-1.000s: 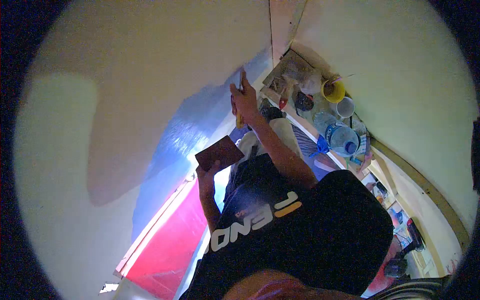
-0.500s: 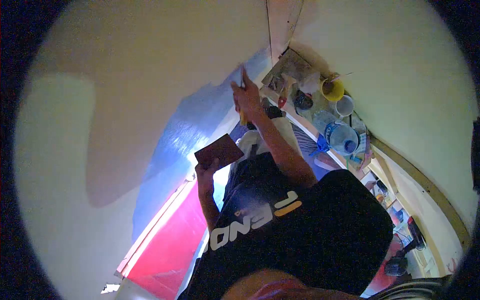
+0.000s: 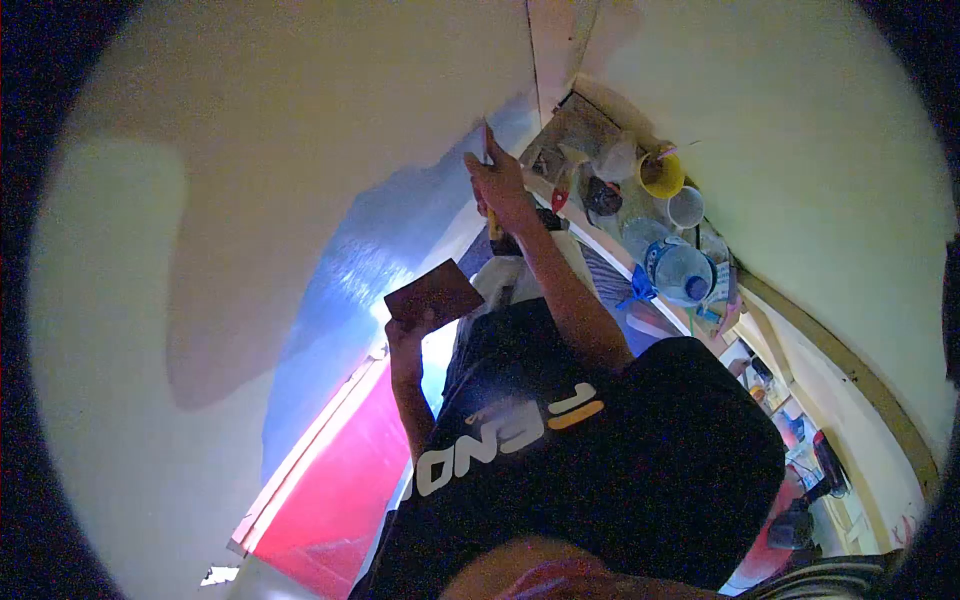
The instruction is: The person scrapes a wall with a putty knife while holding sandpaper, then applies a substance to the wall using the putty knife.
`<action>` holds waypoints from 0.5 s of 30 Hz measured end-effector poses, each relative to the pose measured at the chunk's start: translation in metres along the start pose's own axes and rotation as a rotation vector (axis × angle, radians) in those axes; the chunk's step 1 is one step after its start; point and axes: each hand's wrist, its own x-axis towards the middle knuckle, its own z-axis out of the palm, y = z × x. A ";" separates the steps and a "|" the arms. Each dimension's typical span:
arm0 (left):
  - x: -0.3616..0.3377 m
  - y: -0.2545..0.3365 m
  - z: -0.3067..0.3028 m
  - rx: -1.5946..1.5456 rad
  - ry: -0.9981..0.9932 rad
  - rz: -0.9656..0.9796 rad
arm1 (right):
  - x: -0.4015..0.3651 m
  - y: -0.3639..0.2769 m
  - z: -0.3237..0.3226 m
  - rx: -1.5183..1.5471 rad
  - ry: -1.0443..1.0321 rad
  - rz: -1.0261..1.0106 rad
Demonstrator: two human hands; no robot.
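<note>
My left hand (image 3: 408, 330) grips a flat, dark reddish-brown rectangular board (image 3: 436, 296) by its lower edge. Farther ahead, my right hand (image 3: 500, 188) is closed on what looks like a paintbrush (image 3: 494, 224), its yellow handle sticking out below the fist. The thin tip points up at the wall, close to the upper edge of a blue painted area (image 3: 365, 235). Around that blue lies the beige wall (image 3: 300, 120). The fingers hide most of the tool.
To the right, a cluttered plank holds a yellow cup (image 3: 661, 176), a white cup (image 3: 686, 207), a large clear plastic bottle (image 3: 685, 272) and a blue rag (image 3: 641, 284). A red panel (image 3: 330, 490) is at lower left. A power drill (image 3: 822, 470) lies at lower right.
My right hand has shifted slightly up, its tool tip still at the blue edge. The board in my left hand has barely moved.
</note>
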 end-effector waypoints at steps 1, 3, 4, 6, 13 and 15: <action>-0.002 0.005 0.003 -0.022 0.007 -0.015 | -0.003 -0.002 0.000 -0.004 0.001 0.032; -0.006 0.017 0.008 -0.066 0.031 -0.037 | -0.005 -0.008 0.005 -0.010 -0.008 0.091; -0.001 0.002 0.006 -0.095 0.028 -0.005 | 0.001 -0.004 0.002 0.008 -0.009 0.046; -0.004 0.007 0.007 -0.066 0.023 -0.066 | 0.018 0.009 -0.013 0.038 -0.010 -0.036; -0.011 0.016 0.012 -0.093 0.012 -0.059 | 0.010 0.004 -0.011 -0.050 -0.031 0.013; -0.009 0.014 0.012 -0.124 0.014 -0.075 | 0.009 0.000 -0.010 -0.067 -0.011 0.030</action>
